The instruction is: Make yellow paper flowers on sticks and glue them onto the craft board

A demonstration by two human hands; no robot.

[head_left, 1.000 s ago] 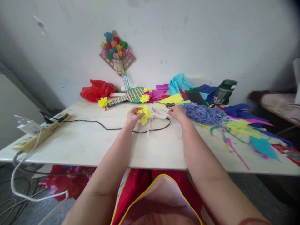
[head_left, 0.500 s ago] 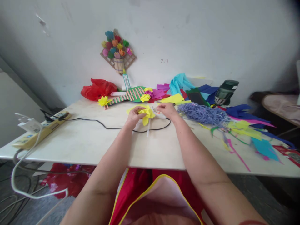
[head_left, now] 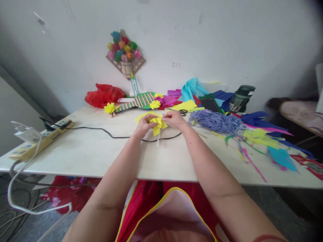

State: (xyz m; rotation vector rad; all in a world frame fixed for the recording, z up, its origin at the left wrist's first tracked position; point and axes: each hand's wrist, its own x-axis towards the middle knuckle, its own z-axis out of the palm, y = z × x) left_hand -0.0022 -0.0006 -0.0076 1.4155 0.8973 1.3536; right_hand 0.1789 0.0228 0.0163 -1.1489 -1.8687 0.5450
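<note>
Above the middle of the table, my left hand (head_left: 146, 125) is closed on the left side of a yellow paper flower (head_left: 158, 125), its petals spread and crumpled. From the right, my right hand (head_left: 174, 120) pinches at the flower's upper right edge, fingertips touching the paper. Anything small between those fingers is hidden. A pale translucent stick (head_left: 158, 140) points down from under the flower; what it joins to is covered. Behind my left hand lies a flat piece of yellow paper (head_left: 140, 116). Black-handled scissors (head_left: 183, 112) rest just beyond my right hand.
A black cord (head_left: 108, 136) runs from the power strip (head_left: 41, 144) toward my hands. Behind them lies a green lute-shaped craft (head_left: 143, 101) with yellow flowers. Tangled purple string (head_left: 218, 121), coloured paper (head_left: 194, 89) and a dark green bottle (head_left: 242, 98) are to the right.
My right hand has moved slightly left onto the flower's edge. The scissors show more behind it, and the white and orange item beneath that hand is now hidden. The view has shifted slightly.
</note>
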